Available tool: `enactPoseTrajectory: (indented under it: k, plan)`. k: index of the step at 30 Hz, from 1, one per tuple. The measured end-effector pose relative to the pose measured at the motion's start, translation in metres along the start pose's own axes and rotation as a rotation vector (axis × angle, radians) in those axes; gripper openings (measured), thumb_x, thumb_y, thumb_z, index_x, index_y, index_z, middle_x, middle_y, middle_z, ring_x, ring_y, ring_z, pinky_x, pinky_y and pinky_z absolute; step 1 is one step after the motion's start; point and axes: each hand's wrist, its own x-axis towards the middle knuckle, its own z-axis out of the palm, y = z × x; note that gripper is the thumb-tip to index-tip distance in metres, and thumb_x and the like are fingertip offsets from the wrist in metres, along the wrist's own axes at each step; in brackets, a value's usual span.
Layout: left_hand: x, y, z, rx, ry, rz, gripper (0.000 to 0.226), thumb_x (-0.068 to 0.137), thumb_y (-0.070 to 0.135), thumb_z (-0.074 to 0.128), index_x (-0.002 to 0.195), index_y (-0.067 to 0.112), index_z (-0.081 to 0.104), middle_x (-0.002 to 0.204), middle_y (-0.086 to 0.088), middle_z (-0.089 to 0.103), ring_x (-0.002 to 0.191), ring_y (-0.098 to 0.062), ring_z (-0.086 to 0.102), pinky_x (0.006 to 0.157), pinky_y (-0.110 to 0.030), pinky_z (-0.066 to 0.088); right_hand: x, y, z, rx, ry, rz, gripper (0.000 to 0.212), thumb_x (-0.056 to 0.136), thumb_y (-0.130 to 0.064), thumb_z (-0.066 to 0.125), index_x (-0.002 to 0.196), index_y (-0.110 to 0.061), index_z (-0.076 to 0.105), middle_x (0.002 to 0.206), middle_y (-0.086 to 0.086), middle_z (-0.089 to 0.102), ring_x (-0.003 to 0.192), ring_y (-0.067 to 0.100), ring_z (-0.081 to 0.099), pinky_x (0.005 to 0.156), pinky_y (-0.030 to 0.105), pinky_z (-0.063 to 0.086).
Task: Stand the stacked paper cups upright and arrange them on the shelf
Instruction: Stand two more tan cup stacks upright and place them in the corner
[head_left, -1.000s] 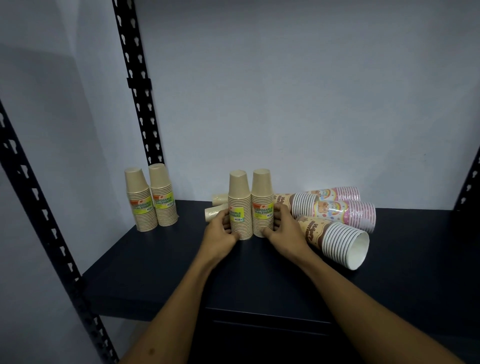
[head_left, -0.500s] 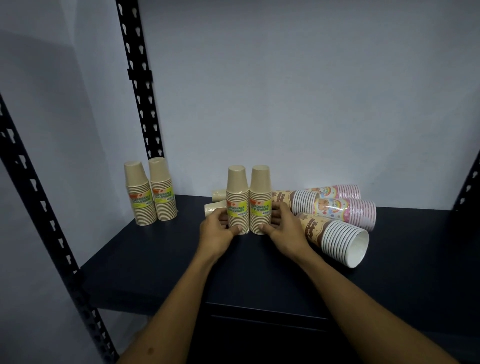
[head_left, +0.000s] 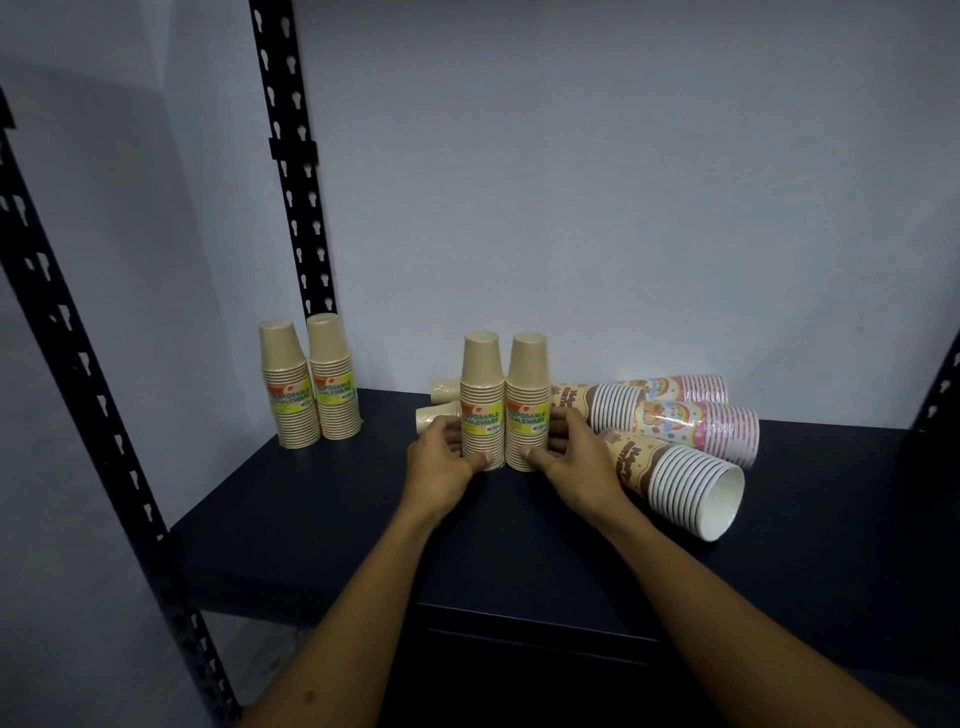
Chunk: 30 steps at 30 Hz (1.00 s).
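Two tan cup stacks stand upright side by side in the middle of the dark shelf (head_left: 322, 525). My left hand (head_left: 441, 462) grips the left stack (head_left: 482, 400) near its base. My right hand (head_left: 571, 460) grips the right stack (head_left: 527, 400) the same way. Two more tan stacks (head_left: 309, 387) stand upright at the back left. Behind my left hand, two tan stacks (head_left: 435, 410) lie on their sides, partly hidden. To the right lie brown-printed stacks (head_left: 680, 483) and pink-printed stacks (head_left: 701, 426), all on their sides.
Black perforated shelf posts rise at the back left (head_left: 291, 171) and the front left (head_left: 67, 338); another post (head_left: 940, 384) shows at the right edge. A pale wall closes the back. Bare shelf surface lies in front of the cups and to the far right.
Both hands stay on the two middle stacks. The stacks have shifted slightly away from me on the shelf, and the view has tilted a little.
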Motion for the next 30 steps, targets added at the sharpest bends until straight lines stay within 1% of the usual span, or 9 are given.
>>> enactPoseTrajectory:
  k: [3, 6, 9, 12, 17, 21, 23, 28, 30]
  plan:
    - [0.0005, -0.0002, 0.0004, -0.005, -0.003, 0.007, 0.057, 0.07, 0.003, 0.082, 0.122, 0.008, 0.058, 0.111, -0.003, 0.066, 0.099, -0.015, 0.065, 0.086, -0.025, 0.053, 0.0002, 0.0004, -0.0004, -0.021, 0.015, -0.006, 0.044, 0.082, -0.005, 0.071, 0.118, -0.018, 0.051, 0.107, -0.004, 0.063, 0.1, 0.008, 0.063, 0.087, 0.025, 0.054]
    - [0.0006, -0.0004, 0.0003, -0.02, -0.019, 0.013, 0.057, 0.071, -0.001, 0.079, 0.123, 0.008, 0.058, 0.117, -0.006, 0.067, 0.103, -0.016, 0.065, 0.092, -0.029, 0.053, -0.0004, 0.0016, -0.0009, -0.042, 0.006, -0.01, 0.048, 0.084, -0.005, 0.069, 0.127, -0.015, 0.051, 0.115, -0.001, 0.065, 0.105, 0.008, 0.062, 0.091, 0.025, 0.052]
    - [0.0009, -0.0005, 0.0005, -0.031, -0.039, 0.016, 0.057, 0.073, -0.003, 0.078, 0.125, 0.008, 0.057, 0.119, -0.006, 0.065, 0.105, -0.014, 0.063, 0.094, -0.028, 0.051, -0.0011, 0.0017, -0.0005, -0.063, 0.002, -0.026, 0.049, 0.085, -0.006, 0.068, 0.131, -0.014, 0.051, 0.122, -0.002, 0.063, 0.112, 0.008, 0.059, 0.095, 0.026, 0.05]
    - [0.0012, -0.0014, 0.0001, -0.045, -0.046, 0.012, 0.058, 0.073, -0.002, 0.078, 0.125, 0.009, 0.056, 0.12, -0.004, 0.065, 0.107, -0.015, 0.063, 0.093, -0.026, 0.051, -0.0018, 0.0001, -0.0003, -0.106, 0.002, -0.049, 0.049, 0.086, -0.012, 0.068, 0.132, -0.014, 0.051, 0.119, -0.006, 0.061, 0.109, 0.006, 0.058, 0.092, 0.023, 0.049]
    - [0.0027, -0.0037, -0.0003, -0.041, -0.051, 0.003, 0.06, 0.073, -0.001, 0.078, 0.127, 0.009, 0.054, 0.122, -0.004, 0.064, 0.11, -0.016, 0.062, 0.095, -0.028, 0.051, -0.0011, 0.001, -0.0003, -0.131, 0.006, -0.074, 0.047, 0.086, -0.013, 0.069, 0.13, -0.016, 0.052, 0.122, 0.0, 0.064, 0.109, 0.008, 0.061, 0.094, 0.028, 0.052]
    - [0.0034, -0.006, -0.0006, -0.03, -0.034, -0.009, 0.058, 0.071, 0.003, 0.081, 0.123, 0.01, 0.056, 0.119, -0.003, 0.065, 0.108, -0.016, 0.063, 0.095, -0.031, 0.052, -0.0025, 0.0005, -0.0014, -0.136, 0.013, -0.07, 0.046, 0.086, -0.012, 0.069, 0.129, -0.014, 0.052, 0.118, 0.0, 0.065, 0.105, 0.009, 0.062, 0.089, 0.021, 0.051]
    - [0.0033, -0.0062, -0.0004, -0.027, -0.03, -0.005, 0.058, 0.071, 0.003, 0.081, 0.123, 0.01, 0.057, 0.118, -0.003, 0.065, 0.107, -0.015, 0.063, 0.093, -0.03, 0.052, -0.0034, 0.0003, -0.0019, -0.13, 0.012, -0.074, 0.046, 0.086, -0.012, 0.069, 0.129, -0.013, 0.052, 0.118, -0.001, 0.065, 0.105, 0.009, 0.061, 0.088, 0.019, 0.05]
    - [0.0025, -0.0046, 0.0001, -0.033, -0.034, 0.003, 0.057, 0.072, 0.002, 0.08, 0.123, 0.009, 0.057, 0.118, -0.004, 0.066, 0.105, -0.013, 0.064, 0.088, -0.023, 0.051, -0.0036, -0.0003, -0.0015, -0.137, 0.013, -0.071, 0.047, 0.086, -0.013, 0.069, 0.129, -0.013, 0.052, 0.119, 0.001, 0.065, 0.106, 0.01, 0.062, 0.092, 0.026, 0.052]
    - [0.0016, -0.0039, -0.0002, -0.033, -0.039, 0.002, 0.057, 0.072, 0.002, 0.08, 0.123, 0.009, 0.056, 0.118, -0.003, 0.065, 0.106, -0.013, 0.063, 0.087, -0.021, 0.05, -0.0039, -0.0006, -0.0015, -0.134, 0.013, -0.072, 0.046, 0.086, -0.012, 0.069, 0.129, -0.013, 0.051, 0.118, 0.001, 0.065, 0.105, 0.01, 0.062, 0.091, 0.024, 0.051]
